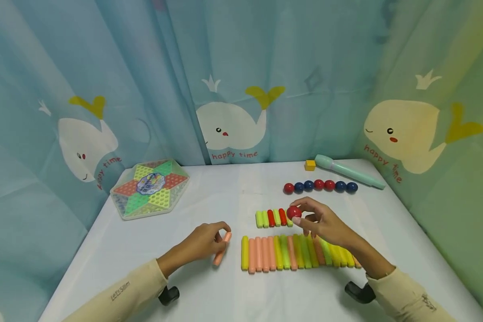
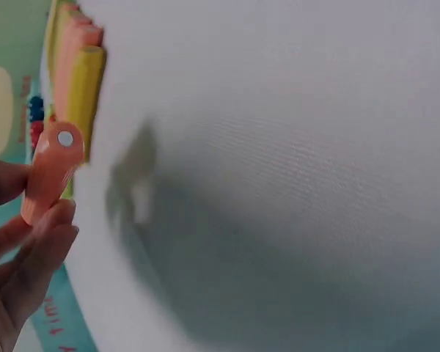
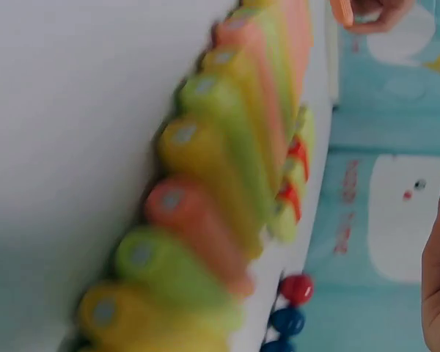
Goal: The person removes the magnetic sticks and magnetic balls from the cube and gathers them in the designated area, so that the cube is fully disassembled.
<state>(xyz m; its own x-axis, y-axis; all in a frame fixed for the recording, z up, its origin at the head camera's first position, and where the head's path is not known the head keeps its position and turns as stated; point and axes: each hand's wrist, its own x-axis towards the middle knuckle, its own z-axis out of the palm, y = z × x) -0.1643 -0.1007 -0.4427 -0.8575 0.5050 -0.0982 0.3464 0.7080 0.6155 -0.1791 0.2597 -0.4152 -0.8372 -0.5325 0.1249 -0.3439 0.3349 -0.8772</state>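
Observation:
My left hand (image 1: 204, 241) pinches a long salmon-pink magnetic stick (image 1: 222, 250) between thumb and fingers, tilted over the table. In the left wrist view this stick (image 2: 55, 169) shows a round silvery disc at its end. A shiny red ball (image 1: 294, 212) sits between the thumb and fingertips of my right hand (image 1: 317, 220), raised over the sticks. Below lies a row of long sticks (image 1: 265, 255) in yellow, pink and green, side by side. Behind them is a shorter row of small light-green and red sticks (image 1: 271, 218), its right end partly overlapped by the ball.
A line of red and dark blue balls (image 1: 308, 186) runs along the back right. Behind it are a yellow cube (image 1: 310, 165) and a mint-green pen-shaped object (image 1: 350, 172). A star-patterned checkers board (image 1: 150, 190) lies back left. Whale-print curtains (image 1: 233, 58) enclose the white table (image 1: 209, 295).

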